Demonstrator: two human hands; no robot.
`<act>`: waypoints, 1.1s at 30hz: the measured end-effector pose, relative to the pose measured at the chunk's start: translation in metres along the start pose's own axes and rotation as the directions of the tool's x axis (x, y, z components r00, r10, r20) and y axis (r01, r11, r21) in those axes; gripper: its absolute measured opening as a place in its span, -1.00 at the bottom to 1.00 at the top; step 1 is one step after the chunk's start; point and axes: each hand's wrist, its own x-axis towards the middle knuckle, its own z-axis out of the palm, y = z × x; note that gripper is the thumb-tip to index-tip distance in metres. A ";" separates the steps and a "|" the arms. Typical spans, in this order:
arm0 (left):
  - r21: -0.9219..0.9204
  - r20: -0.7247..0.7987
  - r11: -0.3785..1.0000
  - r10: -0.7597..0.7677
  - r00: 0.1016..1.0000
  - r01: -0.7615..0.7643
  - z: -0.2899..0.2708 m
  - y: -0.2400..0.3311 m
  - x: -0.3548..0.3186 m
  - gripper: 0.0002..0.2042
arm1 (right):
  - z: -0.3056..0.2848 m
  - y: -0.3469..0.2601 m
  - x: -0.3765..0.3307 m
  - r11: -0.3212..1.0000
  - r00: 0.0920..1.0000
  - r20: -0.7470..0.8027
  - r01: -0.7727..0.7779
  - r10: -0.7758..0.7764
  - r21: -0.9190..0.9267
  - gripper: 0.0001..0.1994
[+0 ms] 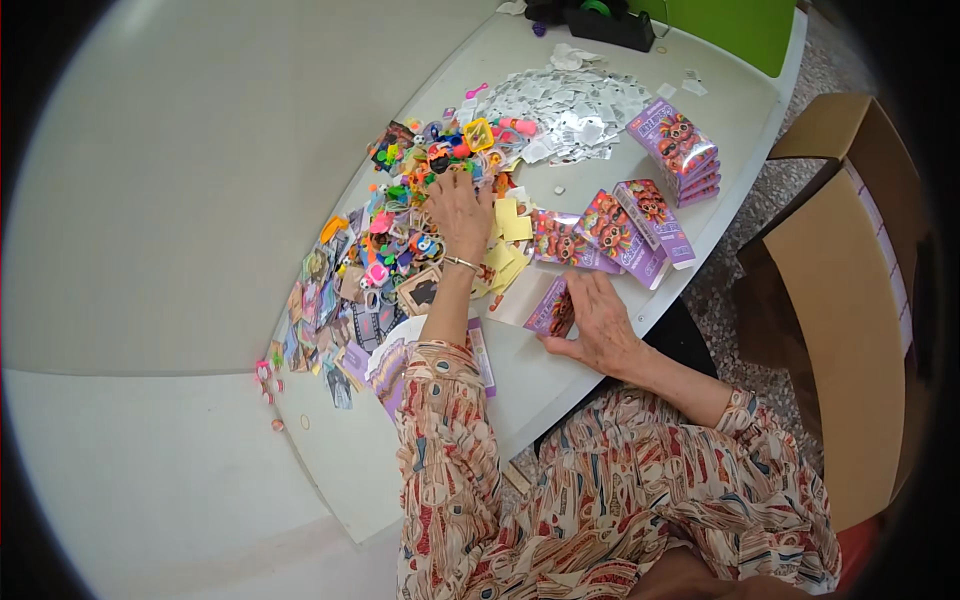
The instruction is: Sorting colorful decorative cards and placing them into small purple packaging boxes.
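Observation:
My left hand (460, 212) reaches over a heap of small colourful plastic toys (385, 225), fingers stretched into it and their tips partly lost among the pieces. I see nothing gripped in it. Close to the table's near edge, my right hand (600, 325) holds a small purple printed box (550, 308) with a pale flap folded out at its left end. Several similar purple boxes (610, 230) lie just beyond that hand, some overlapping. Yellow paper slips (512, 225) lie between the toys and these boxes.
A stack of purple boxes (675, 140) stands at the right. Many small white packets (580, 105) are heaped behind, near a black tape dispenser (610, 25). Flat purple card pieces (385, 370) lie by my left forearm. An open cardboard carton (840, 260) stands right of the table (545, 375).

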 end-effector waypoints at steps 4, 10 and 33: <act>-0.186 -0.066 0.983 -0.020 0.998 0.008 0.004 -0.012 0.002 -0.80 | -0.002 0.003 0.000 1.000 1.000 -0.009 0.004 -0.004 -0.006 -0.14; -0.297 -0.089 0.953 0.041 0.995 -0.066 -0.022 -0.042 -0.004 -0.77 | 0.001 0.000 0.004 0.999 0.999 0.024 0.026 -0.027 0.035 -0.13; 0.144 0.419 0.876 -0.476 0.773 0.461 -0.111 -0.225 -0.146 -0.39 | 0.002 0.003 0.001 0.999 0.999 -0.048 0.025 -0.025 -0.020 -0.15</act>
